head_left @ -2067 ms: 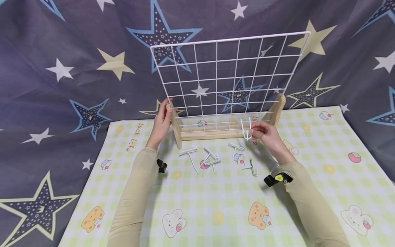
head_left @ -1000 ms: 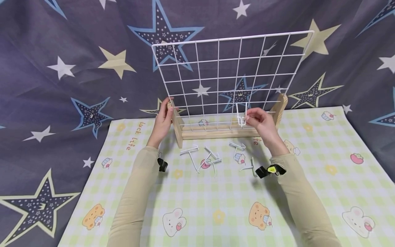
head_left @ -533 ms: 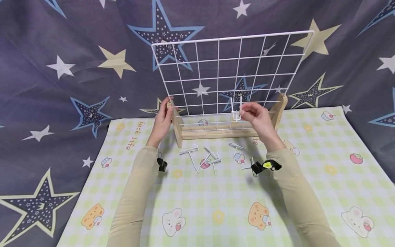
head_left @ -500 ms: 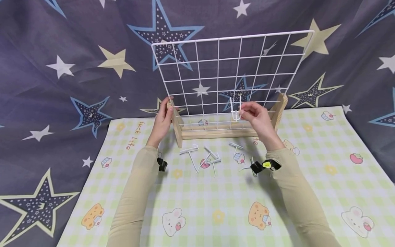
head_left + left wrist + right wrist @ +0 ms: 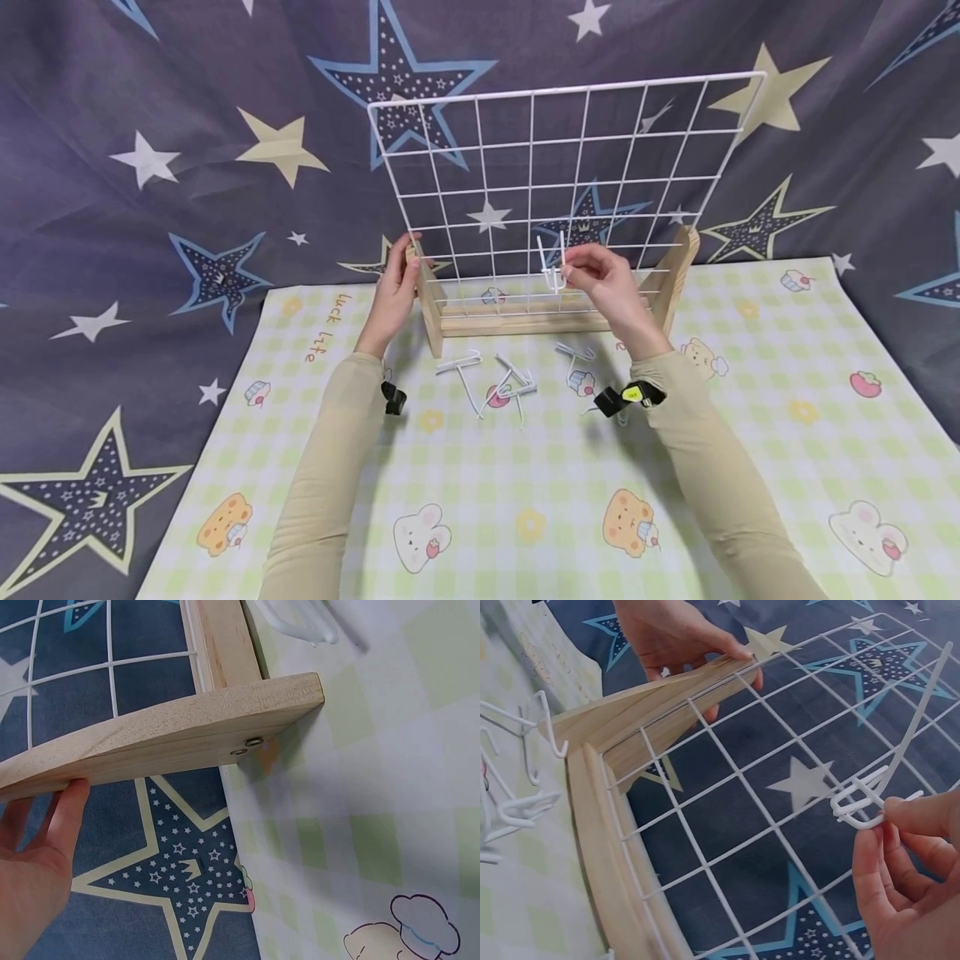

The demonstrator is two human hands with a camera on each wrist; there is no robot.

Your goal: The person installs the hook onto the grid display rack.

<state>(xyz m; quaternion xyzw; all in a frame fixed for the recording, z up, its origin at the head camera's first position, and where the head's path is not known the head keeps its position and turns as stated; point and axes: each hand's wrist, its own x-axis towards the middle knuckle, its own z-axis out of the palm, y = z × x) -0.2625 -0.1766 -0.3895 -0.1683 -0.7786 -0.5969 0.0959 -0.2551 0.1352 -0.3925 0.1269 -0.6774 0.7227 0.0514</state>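
Note:
A white wire grid panel stands in a wooden base with a side board at its left end. My left hand grips the top of that board, its thumb and fingertips around the edge in the right wrist view. Between thumb and fingers of my right hand is a white wire hook, held in front of the grid's lower middle. In the right wrist view, the hook overlaps the grid wires, its long prong pointing up and away.
Several more white wire hooks lie on the checked tablecloth in front of the base. One of them is partly hidden by the right wrist strap. A dark star-patterned cloth hangs behind the rack.
My right hand has lifted the hook from low beside the base's right part and carried it leftward to the grid's lower middle. The left hand keeps its grip on the side board.

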